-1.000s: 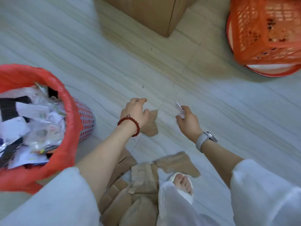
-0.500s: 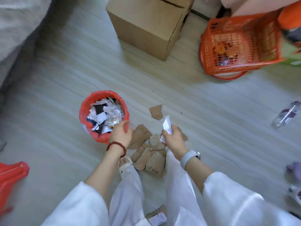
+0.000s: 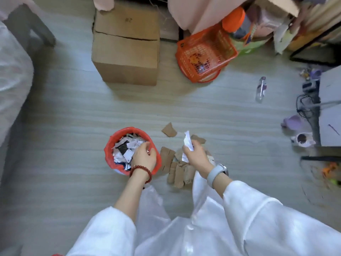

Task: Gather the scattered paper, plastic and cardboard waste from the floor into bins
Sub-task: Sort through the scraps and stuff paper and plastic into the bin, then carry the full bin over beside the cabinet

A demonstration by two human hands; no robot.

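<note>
Just right of the red-lined round bin full of paper scraps, the crumpled white slip of paper stands upright, pinched in my right hand above the torn brown cardboard pieces on the floor. The bin lies to that hand's left. My left hand is nearer, hovering over the bin's rim with fingers loosely curled, holding nothing I can make out.

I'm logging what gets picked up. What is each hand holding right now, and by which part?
The right hand grips a white paper scrap by its lower end. The left hand, over the red bin, seems to hold nothing.
</note>
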